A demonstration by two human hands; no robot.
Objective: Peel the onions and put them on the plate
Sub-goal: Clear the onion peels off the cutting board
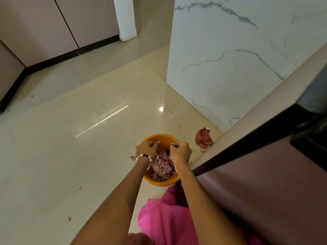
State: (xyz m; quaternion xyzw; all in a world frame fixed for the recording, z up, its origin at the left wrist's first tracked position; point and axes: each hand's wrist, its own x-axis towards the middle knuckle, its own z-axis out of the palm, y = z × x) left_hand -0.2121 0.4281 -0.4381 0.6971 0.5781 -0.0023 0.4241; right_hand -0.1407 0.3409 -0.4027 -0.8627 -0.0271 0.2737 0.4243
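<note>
Both hands work close together over the far half of a round orange plastic bowl [160, 181] standing on the glossy cream floor tiles [70, 121]. The left hand [146, 149], with a beaded bracelet [143, 156] on its wrist, has its fingers curled inward, and the right hand [180, 151] is curled the same way just beside it. They seem to be working at an onion between them, but the knuckles hide it, so I cannot tell what either hand actually grips.

The likeliest slip is mess: the hands sit near the bowl's far rim, so a torn-off skin could fall outside it, as small pink scraps [69, 218] on the tiles suggest. A smooth peeled bulb could also squirt free and roll across the floor. No plate is in view, so the onion must be carried off somewhere unseen.

The bowl holds a loose heap of papery purple-pink onion skins [161, 167], dry and flaky. A crumpled reddish cloth [203, 138] lies on the floor to the bowl's right, near a white marble-patterned panel [230, 68].
</note>
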